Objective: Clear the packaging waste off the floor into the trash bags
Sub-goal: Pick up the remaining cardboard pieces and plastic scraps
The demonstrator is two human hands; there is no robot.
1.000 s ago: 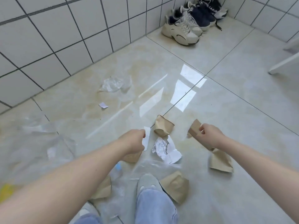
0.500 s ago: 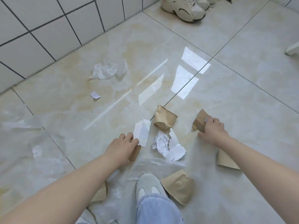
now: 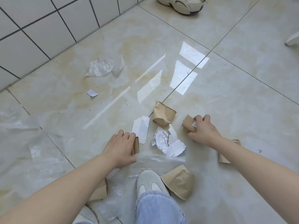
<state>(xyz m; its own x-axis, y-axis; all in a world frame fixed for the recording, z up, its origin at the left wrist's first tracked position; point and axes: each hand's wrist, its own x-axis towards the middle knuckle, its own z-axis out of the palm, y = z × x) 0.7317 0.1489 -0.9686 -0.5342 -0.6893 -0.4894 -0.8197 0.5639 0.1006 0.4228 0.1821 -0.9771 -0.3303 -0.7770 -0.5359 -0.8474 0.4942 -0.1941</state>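
A glossy tiled floor is seen from above, with a white tiled wall cutting across the upper left of the frame. At centre, the left hand is curled around a flattened brown paper piece, and a white paper slip is pinched at its fingertips and stands up from them. To the right of centre, the right hand is clenched around a crushed brown paper cup low against the floor.

Between the two hands a crumpled white receipt lies on the floor, and just above it a second crushed brown cup rests on a grout line. A flattened brown cup lies at lower centre, touching the toe of a pale shoe worn below a blue trouser leg. Another brown piece is partly hidden under the right forearm, and one more under the left forearm.

Clear plastic film is bunched near the wall's foot at upper left, with a small white scrap below it. More clear film spreads along the left edge of the frame.

Open floor stretches across the right side and upper middle of the frame, bounded at the top edge by a cream sneaker and at the right edge by a white furniture foot.
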